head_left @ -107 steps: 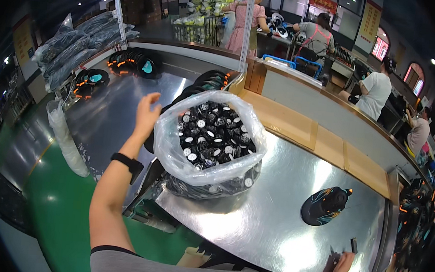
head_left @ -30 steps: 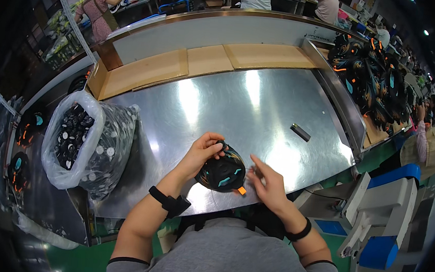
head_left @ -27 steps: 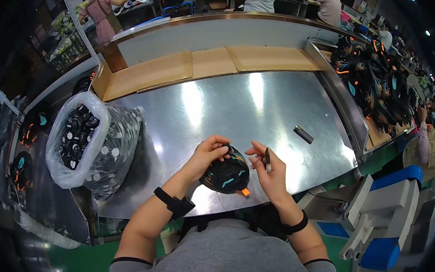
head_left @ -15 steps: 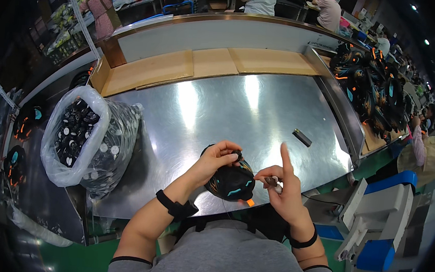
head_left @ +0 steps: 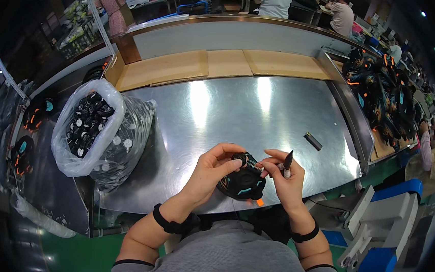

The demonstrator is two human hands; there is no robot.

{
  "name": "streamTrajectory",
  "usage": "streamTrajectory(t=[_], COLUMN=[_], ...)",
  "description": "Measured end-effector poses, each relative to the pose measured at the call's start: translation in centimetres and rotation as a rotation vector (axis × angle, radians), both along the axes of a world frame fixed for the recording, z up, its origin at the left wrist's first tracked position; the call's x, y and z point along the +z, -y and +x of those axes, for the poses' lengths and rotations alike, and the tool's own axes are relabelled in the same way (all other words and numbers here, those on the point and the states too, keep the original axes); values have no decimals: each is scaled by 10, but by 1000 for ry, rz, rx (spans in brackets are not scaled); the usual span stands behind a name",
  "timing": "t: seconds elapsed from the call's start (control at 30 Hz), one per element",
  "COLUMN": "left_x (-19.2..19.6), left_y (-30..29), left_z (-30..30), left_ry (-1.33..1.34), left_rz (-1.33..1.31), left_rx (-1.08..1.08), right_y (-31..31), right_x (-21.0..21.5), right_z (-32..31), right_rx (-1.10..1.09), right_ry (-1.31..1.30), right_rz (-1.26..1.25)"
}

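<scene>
A black shoe upper (head_left: pixel 244 183) with turquoise and orange trim lies at the table's near edge, between my hands. My left hand (head_left: pixel 216 170) is closed, its thumb and fingers pinching a small black round piece (head_left: pixel 239 160) at the upper's far side. My right hand (head_left: pixel 286 180) is closed too. In it sits a small tool (head_left: pixel 288 162) with a dark pointed blade and a white grip, tip upward. The thumb and forefinger of that hand meet at the upper's right edge; whether they pinch a thread cannot be made out.
An open clear plastic bag (head_left: pixel 121 95) full of black round pieces, some with white discs, stands at left. A dark cylinder (head_left: pixel 313 141) lies on the metal table (head_left: pixel 218 121). More uppers (head_left: pixel 379 92) are heaped at right. Cardboard (head_left: pixel 228 65) lines the back; people work beyond.
My right hand has come in to the upper, and its raised forefinger has bent down. The tool now points up. My left hand still pinches the round piece. The view has shifted slightly.
</scene>
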State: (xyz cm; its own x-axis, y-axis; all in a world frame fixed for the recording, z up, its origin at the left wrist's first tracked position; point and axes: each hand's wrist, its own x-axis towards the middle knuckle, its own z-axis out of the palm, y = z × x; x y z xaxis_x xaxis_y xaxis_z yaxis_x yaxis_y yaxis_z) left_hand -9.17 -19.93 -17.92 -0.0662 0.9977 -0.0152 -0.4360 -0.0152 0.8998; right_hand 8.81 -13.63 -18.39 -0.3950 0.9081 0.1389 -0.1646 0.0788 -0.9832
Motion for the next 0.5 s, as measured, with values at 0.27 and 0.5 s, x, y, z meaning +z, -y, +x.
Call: streamTrajectory(t=[0.27,0.5], left_x=[2,-5], left_y=[1,0], left_z=[-4,-3], left_ry=[6,31], left_rz=[-8,14], left_rx=[13,55], right_y=[-2,1], right_x=[6,12], right_z=[-3,-10], right_rx=[93,77], right_ry=[48,192], right_rz=[-16,66])
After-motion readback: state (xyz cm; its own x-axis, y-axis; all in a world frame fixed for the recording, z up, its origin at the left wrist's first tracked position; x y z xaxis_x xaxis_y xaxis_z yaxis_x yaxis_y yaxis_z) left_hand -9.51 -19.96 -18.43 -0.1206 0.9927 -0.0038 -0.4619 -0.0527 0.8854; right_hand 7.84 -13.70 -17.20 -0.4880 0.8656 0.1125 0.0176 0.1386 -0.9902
